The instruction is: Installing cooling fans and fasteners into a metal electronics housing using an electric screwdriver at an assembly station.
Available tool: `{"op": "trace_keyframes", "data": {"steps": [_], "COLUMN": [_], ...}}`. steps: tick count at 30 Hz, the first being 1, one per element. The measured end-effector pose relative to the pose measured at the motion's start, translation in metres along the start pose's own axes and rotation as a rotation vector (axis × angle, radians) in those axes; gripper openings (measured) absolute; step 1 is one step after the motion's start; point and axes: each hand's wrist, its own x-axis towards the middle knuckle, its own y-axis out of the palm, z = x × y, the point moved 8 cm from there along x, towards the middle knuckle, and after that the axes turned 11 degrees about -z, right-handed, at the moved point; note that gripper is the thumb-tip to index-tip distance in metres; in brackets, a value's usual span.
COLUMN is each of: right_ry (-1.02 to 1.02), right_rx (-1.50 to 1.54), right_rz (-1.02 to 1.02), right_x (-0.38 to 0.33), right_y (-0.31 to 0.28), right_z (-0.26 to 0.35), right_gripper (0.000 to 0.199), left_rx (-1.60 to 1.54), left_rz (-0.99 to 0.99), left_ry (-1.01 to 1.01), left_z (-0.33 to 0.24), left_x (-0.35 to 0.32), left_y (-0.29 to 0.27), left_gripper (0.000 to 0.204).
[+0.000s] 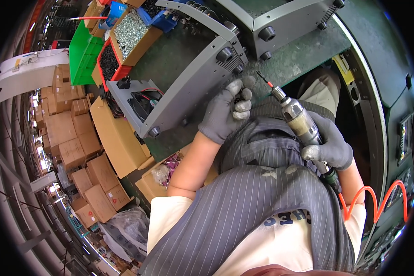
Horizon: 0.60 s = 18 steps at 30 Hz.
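Note:
My right hand (331,142), in a grey glove, grips an air screwdriver (300,120). Its thin bit points up and left toward the bench edge, and a coiled orange hose (375,198) runs from its rear end. My left hand (225,110), gloved too, is closed with the fingers curled in; what they hold, if anything, is too small to make out. Just beyond it, a grey metal casing (184,83) lies on the green bench (285,69), with black round feet along its side and a fan (145,102) at its left end. The two hands are apart.
Another grey casing (290,30) stands at the back right. Screws fill a cardboard box (145,48) at the back left, beside a red bin (119,73) of dark screws and a green bin (80,55). Stacked cartons (69,129) stand to the left. A dark green machine (377,55) is at right.

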Motion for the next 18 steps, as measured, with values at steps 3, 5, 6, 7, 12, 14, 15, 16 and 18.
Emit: {"op": "trace_keyframes", "data": {"steps": [3,5,6,7,12,14,15,16,18], "right_ry": [0.049,0.063,0.067,0.056,0.052,0.088,0.088,0.067,0.047], "right_rx": [0.028,0.024,0.026,0.020,0.033,0.021,0.024,0.036,0.050], "right_rz": [0.014,0.023,0.020,0.014,0.026,0.074,0.079,0.074,0.071], "right_x": [-0.002,-0.002,-0.002,-0.001,-0.001,-0.002,-0.002,-0.002,-0.002], "right_y": [0.001,0.002,0.002,0.001,-0.001,0.001,0.002,0.002,0.000], "right_z": [-0.009,-0.010,-0.011,-0.011,-0.012,-0.014,-0.014,-0.013,-0.013], "right_gripper": [0.080,0.079,0.079,0.079,0.079,0.079,0.079,0.080,0.080], "left_rx": [0.019,0.066,0.066,0.074,0.062,0.088,0.088,0.096,0.106], "left_rz": [0.234,-0.095,-0.097,-0.180,-0.048,0.075,0.069,0.067,0.061], "left_ry": [0.030,0.090,0.085,0.092,0.017,0.044,0.047,0.070,0.094], "left_z": [-0.001,-0.002,-0.001,0.000,0.003,0.003,0.002,0.000,-0.001], "left_x": [-0.003,-0.001,-0.002,-0.004,-0.006,-0.008,-0.008,-0.007,-0.008], "left_y": [0.016,0.009,0.017,0.018,0.008,0.010,0.010,0.010,0.016], "left_gripper": [0.033,0.030,0.030,0.030,0.029,0.029,0.029,0.029,0.029]}}
